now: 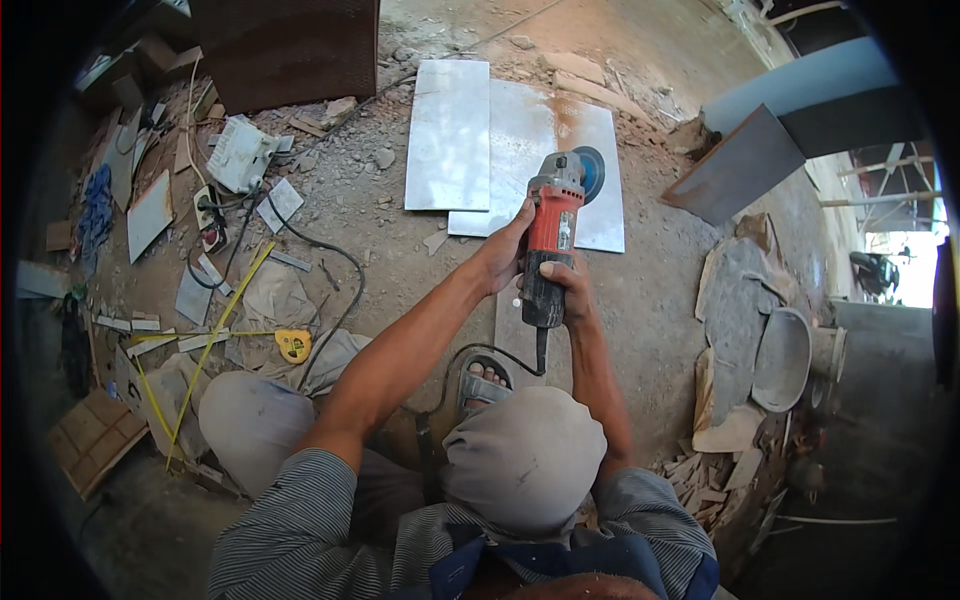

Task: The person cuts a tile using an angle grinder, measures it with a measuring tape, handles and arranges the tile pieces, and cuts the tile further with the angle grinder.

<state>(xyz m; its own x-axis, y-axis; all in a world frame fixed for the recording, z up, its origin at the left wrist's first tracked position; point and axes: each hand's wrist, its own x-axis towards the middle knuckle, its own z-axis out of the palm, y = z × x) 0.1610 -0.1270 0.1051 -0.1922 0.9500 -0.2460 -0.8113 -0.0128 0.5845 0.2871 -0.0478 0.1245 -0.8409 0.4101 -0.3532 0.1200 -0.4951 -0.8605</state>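
In the head view, I see both hands closed around a grinder point(551, 222): the left hand point(503, 258) grips its red body from the side, and the right hand point(574, 288) wraps the black rear end point(541, 303), thumb across it. The grinder is out beyond the knees point(525, 455), its blue disc point(593, 176) over pale tiles point(447, 140); whether they touch is hard to tell. A yellow tape measure point(293, 346) lies left.
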